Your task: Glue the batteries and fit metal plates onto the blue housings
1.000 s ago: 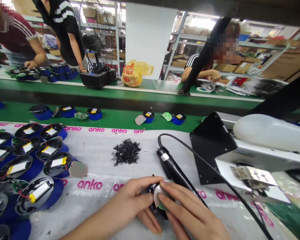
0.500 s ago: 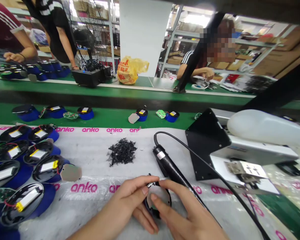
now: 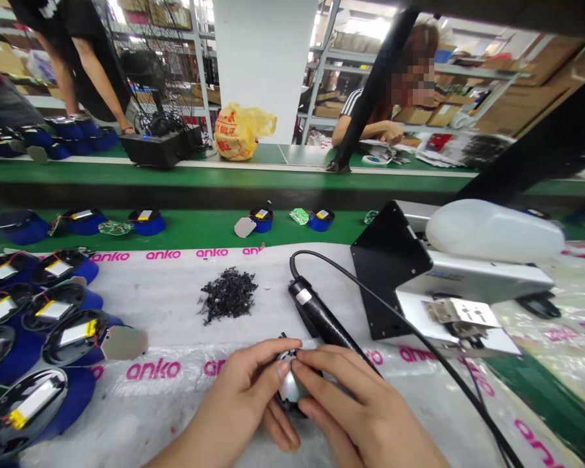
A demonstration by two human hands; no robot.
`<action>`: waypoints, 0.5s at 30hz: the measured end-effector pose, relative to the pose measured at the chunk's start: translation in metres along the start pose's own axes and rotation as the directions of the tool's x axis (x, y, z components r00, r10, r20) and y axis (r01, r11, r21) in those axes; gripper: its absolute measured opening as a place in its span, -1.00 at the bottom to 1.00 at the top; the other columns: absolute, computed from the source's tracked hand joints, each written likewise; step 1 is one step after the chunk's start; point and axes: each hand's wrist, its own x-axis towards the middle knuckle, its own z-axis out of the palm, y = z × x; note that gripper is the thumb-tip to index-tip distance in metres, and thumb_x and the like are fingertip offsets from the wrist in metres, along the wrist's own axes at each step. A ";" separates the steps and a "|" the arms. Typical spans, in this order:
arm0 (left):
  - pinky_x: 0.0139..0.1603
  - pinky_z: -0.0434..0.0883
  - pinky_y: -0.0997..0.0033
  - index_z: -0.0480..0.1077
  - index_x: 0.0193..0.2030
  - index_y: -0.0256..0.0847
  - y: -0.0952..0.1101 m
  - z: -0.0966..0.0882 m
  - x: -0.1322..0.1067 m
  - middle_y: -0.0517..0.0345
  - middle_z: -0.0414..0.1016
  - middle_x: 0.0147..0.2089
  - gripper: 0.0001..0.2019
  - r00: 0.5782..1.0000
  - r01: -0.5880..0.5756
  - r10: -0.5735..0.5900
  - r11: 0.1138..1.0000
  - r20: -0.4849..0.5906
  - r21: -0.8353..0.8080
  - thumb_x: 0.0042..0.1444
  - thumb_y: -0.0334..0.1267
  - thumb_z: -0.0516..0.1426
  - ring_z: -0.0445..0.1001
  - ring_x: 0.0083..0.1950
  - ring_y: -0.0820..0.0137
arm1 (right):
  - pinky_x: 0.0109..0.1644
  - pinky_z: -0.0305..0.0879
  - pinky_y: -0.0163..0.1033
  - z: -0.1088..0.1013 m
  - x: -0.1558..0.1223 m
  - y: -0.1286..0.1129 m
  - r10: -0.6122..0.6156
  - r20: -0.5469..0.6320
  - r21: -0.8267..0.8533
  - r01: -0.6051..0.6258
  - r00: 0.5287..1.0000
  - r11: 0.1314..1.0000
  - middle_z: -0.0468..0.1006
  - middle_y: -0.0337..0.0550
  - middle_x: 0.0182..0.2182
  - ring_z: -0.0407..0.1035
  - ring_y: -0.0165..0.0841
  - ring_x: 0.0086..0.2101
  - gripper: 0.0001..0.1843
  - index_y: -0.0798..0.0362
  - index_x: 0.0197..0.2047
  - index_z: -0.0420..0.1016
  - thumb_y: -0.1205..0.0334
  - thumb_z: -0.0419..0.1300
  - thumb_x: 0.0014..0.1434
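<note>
The right hand (image 3: 358, 400) has moved a fingertip from the middle of the round part (image 3: 290, 389) toward its far rim and, with the left hand (image 3: 244, 393), keeps it clamped between both grips, suggesting attention to the edge.

silvery part (image 3: 289, 390), blue housings (image 3: 78, 404), yellow bag (image 3: 234, 135)

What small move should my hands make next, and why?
Perhaps press along the edge of the pale plate with the right hand: its fingertips are at the plate, and the left hand grips the dark round part around it. The hands hide whether it sits flush.
</note>
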 end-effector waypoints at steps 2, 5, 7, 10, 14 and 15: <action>-0.55 0.48 0.56 0.21 0.35 -0.43 -0.002 -0.001 -0.001 -0.01 0.60 -0.45 -0.03 1.000 -0.003 0.003 1.000 -0.003 0.004 0.02 0.32 0.25 0.59 -0.52 0.32 | 0.04 0.50 -0.36 0.003 0.001 -0.001 -0.006 -0.066 -0.017 0.005 0.998 1.000 0.50 -0.17 -0.01 0.40 -0.41 -0.03 -0.70 0.06 0.02 0.56 0.37 0.03 0.37; -0.46 0.52 0.57 0.11 0.43 -0.44 -0.006 -0.004 -0.002 0.00 0.61 -0.44 -0.02 0.998 -0.022 0.021 1.000 0.062 0.013 0.08 0.24 0.27 0.62 -0.45 0.33 | 0.00 0.51 -0.39 0.012 -0.003 -0.003 0.022 -0.133 0.001 -0.022 0.991 1.000 0.51 -0.13 -0.05 0.41 -0.41 -0.05 -0.70 0.08 0.00 0.54 0.41 0.02 0.36; -0.43 0.52 0.58 0.06 0.45 -0.46 -0.009 -0.008 -0.003 0.00 0.61 -0.44 -0.02 0.995 -0.036 0.033 0.999 0.095 0.029 0.11 0.20 0.28 0.63 -0.43 0.34 | 0.00 0.49 -0.45 0.018 -0.008 -0.005 0.077 -0.130 0.067 -0.068 0.989 0.995 0.48 -0.15 -0.03 0.38 -0.44 -0.02 -0.69 0.05 0.04 0.51 0.43 0.02 0.35; -0.45 0.52 0.56 0.09 0.43 -0.44 -0.011 -0.011 -0.003 0.03 0.59 -0.47 -0.13 0.997 -0.054 0.050 0.997 0.065 0.057 0.20 0.13 0.25 0.61 -0.46 0.35 | -0.04 0.48 -0.51 0.021 -0.011 -0.004 0.104 -0.147 0.130 -0.085 0.984 0.988 0.44 -0.14 0.01 0.33 -0.44 0.02 -0.63 0.04 0.09 0.47 0.45 -0.04 0.35; -0.52 0.48 0.57 0.16 0.33 -0.34 -0.005 -0.002 -0.002 0.08 0.58 -0.44 -0.20 0.999 -0.025 0.023 0.997 0.026 0.071 0.16 0.18 0.26 0.59 -0.50 0.36 | 0.00 0.48 -0.32 0.013 -0.005 0.003 0.109 -0.053 0.136 -0.101 0.993 0.985 0.48 -0.20 -0.02 0.36 -0.37 -0.05 -0.70 0.02 0.04 0.51 0.42 0.07 0.32; -0.57 0.45 0.59 0.20 0.28 -0.31 -0.003 0.003 -0.002 0.08 0.58 -0.41 -0.20 1.000 -0.009 0.010 0.998 -0.008 0.067 0.09 0.21 0.29 0.56 -0.55 0.37 | 0.04 0.47 -0.29 0.011 -0.002 0.004 0.111 -0.036 0.168 -0.104 0.993 0.980 0.49 -0.23 -0.03 0.36 -0.37 -0.06 -0.71 0.00 0.04 0.51 0.40 0.13 0.31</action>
